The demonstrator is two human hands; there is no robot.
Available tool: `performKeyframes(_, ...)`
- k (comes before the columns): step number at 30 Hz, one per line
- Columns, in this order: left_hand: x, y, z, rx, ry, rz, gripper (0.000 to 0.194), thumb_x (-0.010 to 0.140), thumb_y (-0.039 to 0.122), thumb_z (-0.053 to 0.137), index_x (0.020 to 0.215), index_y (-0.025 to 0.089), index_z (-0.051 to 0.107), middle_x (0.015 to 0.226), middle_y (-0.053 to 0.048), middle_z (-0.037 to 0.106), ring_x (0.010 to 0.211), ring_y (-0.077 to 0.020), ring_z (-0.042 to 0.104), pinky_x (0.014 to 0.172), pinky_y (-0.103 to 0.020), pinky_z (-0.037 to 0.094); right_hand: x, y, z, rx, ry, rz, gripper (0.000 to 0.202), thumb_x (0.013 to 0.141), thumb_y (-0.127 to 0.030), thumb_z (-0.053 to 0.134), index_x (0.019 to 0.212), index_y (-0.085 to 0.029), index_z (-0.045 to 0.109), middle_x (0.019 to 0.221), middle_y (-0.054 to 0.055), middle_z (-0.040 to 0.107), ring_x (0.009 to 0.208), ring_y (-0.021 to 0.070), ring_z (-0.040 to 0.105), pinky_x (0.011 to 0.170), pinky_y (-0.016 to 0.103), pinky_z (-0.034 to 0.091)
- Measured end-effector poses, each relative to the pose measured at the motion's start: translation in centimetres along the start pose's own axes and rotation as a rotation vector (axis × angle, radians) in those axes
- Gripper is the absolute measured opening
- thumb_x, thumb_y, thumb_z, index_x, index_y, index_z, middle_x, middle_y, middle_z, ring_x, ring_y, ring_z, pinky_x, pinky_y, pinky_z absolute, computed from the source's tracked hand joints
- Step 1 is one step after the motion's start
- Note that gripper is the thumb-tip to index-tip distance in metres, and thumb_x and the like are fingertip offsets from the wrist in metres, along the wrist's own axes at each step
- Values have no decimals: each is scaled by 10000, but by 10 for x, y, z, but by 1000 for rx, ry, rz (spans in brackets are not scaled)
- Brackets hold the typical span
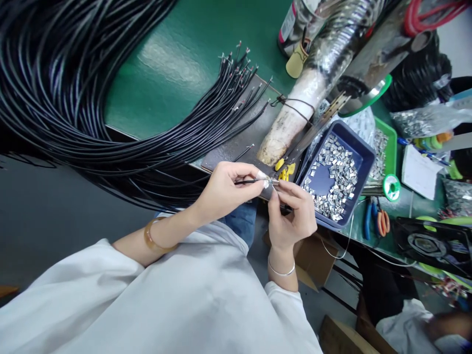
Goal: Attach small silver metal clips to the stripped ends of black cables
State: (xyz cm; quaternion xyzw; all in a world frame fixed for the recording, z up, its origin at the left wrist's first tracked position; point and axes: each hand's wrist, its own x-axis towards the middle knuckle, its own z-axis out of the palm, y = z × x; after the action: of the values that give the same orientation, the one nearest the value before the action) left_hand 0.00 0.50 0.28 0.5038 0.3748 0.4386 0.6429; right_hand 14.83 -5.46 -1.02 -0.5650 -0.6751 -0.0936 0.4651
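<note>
Between the thumb and index finger of my left hand (230, 189) is the end of a black cable (245, 182). A small metal piece (272, 181) sits at the cable's tip. My right hand (293, 209) pinches at that piece from the other side, the fingertips of both hands nearly touching. White tape wraps a left fingertip. A large bundle of black cables (173, 140) with stripped ends lies over the table edge to the left. Right of my hands, a blue-grey bin (365, 152) holds many small metal pieces (341, 172).
A plastic-wrapped duct (291, 113) slants over the green table (173, 64). A green tray (391, 147), solder spool (391, 188), pliers (382, 222) and a black fan (431, 243) lie right. Another person's blurred arm (450, 324) shows at lower right.
</note>
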Motion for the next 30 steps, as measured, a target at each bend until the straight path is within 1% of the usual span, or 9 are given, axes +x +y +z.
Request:
performKeyframes(10,3,0,6,61,42,24,87,762,193,700,746,123,748,691,-27,699,621,-95,603,556,-169,493,6,1,7,44,49,52,161,824,-103,735,899,-228,667,952,2,755,876,147,733,790,319,621)
performKeyframes(17,3,0,4,42,11,17,81,753,190,718,766,121,759,756,-46,741,685,-113,642,608,-179,534,3,2,6,79,48,39,134,822,-124,736,861,-215,645,963,21,752,868,141,733,763,295,631)
performKeyframes(20,2,0,4,65,-9,8,82,765,183,703,763,115,750,726,-33,705,635,-91,586,570,-173,486,0,3,5,113,26,58,117,840,-135,716,873,-211,633,951,27,759,873,145,741,762,289,632)
performKeyframes(22,1,1,4,106,-33,4,78,773,169,681,759,115,735,635,6,617,553,-64,482,499,-168,394,0,3,1,182,37,122,99,873,-142,676,917,-218,629,912,16,757,823,151,750,688,285,631)
performKeyframes(24,-1,1,3,160,-82,11,69,777,153,663,738,117,707,539,60,459,496,-49,346,455,-180,287,5,4,-6,251,92,161,72,910,-155,627,903,-226,639,759,-22,713,631,133,711,516,257,569)
performKeyframes(25,-3,1,1,193,-119,24,66,779,145,655,730,122,692,517,80,383,489,-49,294,451,-187,249,8,3,-11,262,146,147,85,923,-168,614,878,-231,649,662,-47,657,512,115,646,428,248,499)
performKeyframes(27,-7,1,-3,297,-235,67,66,784,130,643,733,134,684,508,97,300,495,-55,244,462,-200,216,15,2,-21,224,328,40,103,932,-226,623,845,-247,674,536,-84,509,349,75,452,324,250,330)
performKeyframes(29,-12,1,-8,428,-394,113,96,797,117,630,756,146,712,499,94,344,492,-60,267,477,-208,227,22,-1,-31,160,552,-41,41,898,-266,679,934,-271,698,555,-93,447,319,48,334,296,255,233)
performKeyframes(30,-15,2,-11,480,-457,136,108,804,121,634,771,154,732,501,85,412,487,-62,309,486,-209,253,24,-2,-35,134,613,-24,121,874,-258,704,992,-278,696,582,-92,449,323,47,343,289,255,232)
